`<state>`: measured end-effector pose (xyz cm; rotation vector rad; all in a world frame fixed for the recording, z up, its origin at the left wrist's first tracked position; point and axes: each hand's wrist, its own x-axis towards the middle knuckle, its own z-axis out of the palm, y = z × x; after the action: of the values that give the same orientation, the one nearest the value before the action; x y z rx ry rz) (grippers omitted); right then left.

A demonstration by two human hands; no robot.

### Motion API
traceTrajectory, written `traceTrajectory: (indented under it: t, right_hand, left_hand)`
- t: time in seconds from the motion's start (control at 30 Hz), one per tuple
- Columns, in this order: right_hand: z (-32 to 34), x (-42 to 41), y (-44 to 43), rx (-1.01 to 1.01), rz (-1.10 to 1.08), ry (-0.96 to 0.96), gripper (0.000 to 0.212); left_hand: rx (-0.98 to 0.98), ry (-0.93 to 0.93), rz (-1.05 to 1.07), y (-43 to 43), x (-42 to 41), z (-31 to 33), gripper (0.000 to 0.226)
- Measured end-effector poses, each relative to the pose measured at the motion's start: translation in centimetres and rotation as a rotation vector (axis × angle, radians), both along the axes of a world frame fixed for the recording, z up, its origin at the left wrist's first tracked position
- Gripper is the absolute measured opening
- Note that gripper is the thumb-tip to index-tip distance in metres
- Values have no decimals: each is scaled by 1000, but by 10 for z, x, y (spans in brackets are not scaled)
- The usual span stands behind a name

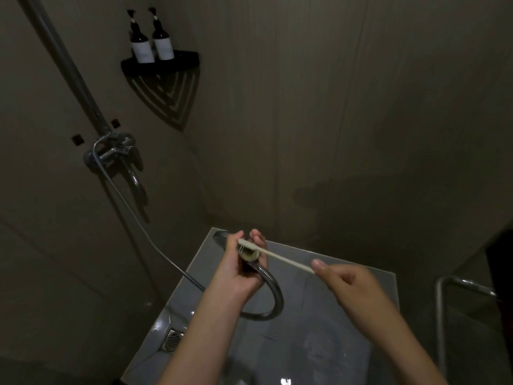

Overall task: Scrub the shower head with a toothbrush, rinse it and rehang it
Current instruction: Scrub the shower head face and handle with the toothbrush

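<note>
My left hand (244, 262) grips the shower head (251, 255) low in the middle of the view, its pale round face turned up toward me. A metal hose (273, 295) loops from under that hand and runs left up to the wall mixer (111, 152). My right hand (344, 282) pinches the rear end of a white toothbrush (277, 255). The brush slants up to the left, and its bristles lie on the upper edge of the shower head's face.
A chrome riser pipe (63, 65) climbs the left wall above the mixer. A black corner shelf (161, 65) holds two dark pump bottles (152, 43). Below lie the wet grey floor (319, 329) and a square drain (173, 339). A metal rail (444, 301) stands at right.
</note>
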<state>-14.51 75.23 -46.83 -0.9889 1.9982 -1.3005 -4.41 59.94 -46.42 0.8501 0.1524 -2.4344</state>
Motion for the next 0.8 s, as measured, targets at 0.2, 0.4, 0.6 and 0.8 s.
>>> traceTrajectory:
  t: [0.2, 0.4, 0.6, 0.8]
  right_hand:
    - [-1, -4, 1, -10, 6, 26, 52]
    - [-5, -13, 6, 56, 41, 10, 56]
    - [-3, -13, 3, 23, 18, 21, 61]
    - [-7, -13, 3, 47, 51, 1, 68]
  left_hand:
    - [-15, -13, 5, 1, 2, 2, 43]
    - [-36, -26, 21, 0, 5, -1, 28]
    - [-51, -55, 37, 1, 3, -5, 37]
    - [9, -31, 57, 0, 5, -7, 13]
